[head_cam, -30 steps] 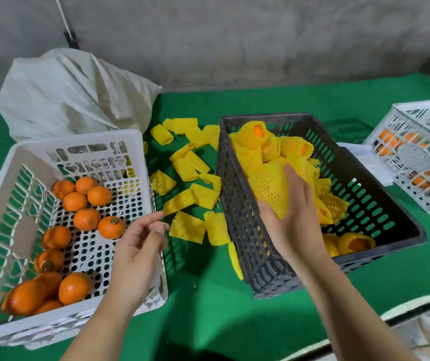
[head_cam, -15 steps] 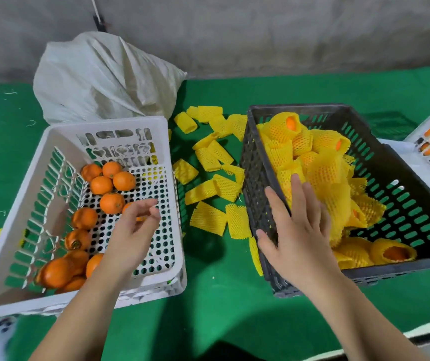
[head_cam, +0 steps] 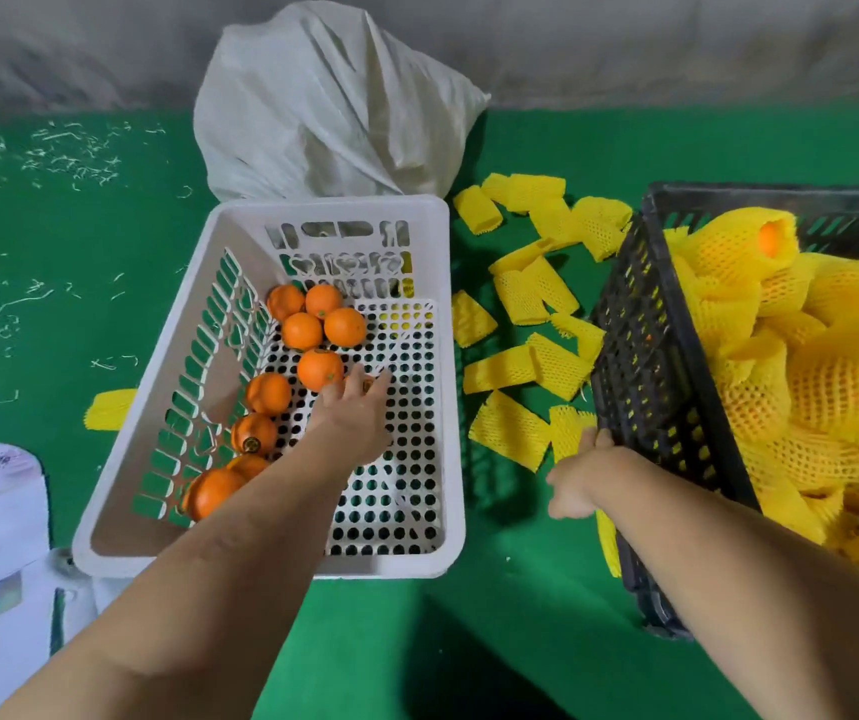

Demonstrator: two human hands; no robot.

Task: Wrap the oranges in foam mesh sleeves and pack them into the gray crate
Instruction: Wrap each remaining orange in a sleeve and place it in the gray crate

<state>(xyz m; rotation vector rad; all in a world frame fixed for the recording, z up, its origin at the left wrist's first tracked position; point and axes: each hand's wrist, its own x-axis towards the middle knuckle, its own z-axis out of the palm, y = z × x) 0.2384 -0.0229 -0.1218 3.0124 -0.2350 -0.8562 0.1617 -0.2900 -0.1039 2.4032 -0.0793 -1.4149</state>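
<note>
Nearest the camera, two bare forearms reach out over the green worktop (head_cam: pixel 515 615). The right hand (head_cam: pixel 580 478) is down between the two crates, beside the near left corner of the gray crate (head_cam: pixel 640 366); its fingers point away and down toward a flat yellow foam mesh sleeve (head_cam: pixel 513 433), and I cannot tell whether they grip it. The left hand (head_cam: pixel 354 413) is inside the white crate (head_cam: pixel 443 387), its fingers loosely spread over an orange that they mostly hide, just beside another orange (head_cam: pixel 319 368). More bare oranges lie along the left side of the white crate, from the near corner to a cluster of four (head_cam: pixel 313 317) toward its far wall. The gray crate, at the right, is heaped with oranges already in yellow mesh (head_cam: pixel 801 387). Between the crates, loose sleeves are scattered on the worktop. Farther back, a white sack (head_cam: pixel 333 101) stands behind the white crate.
</note>
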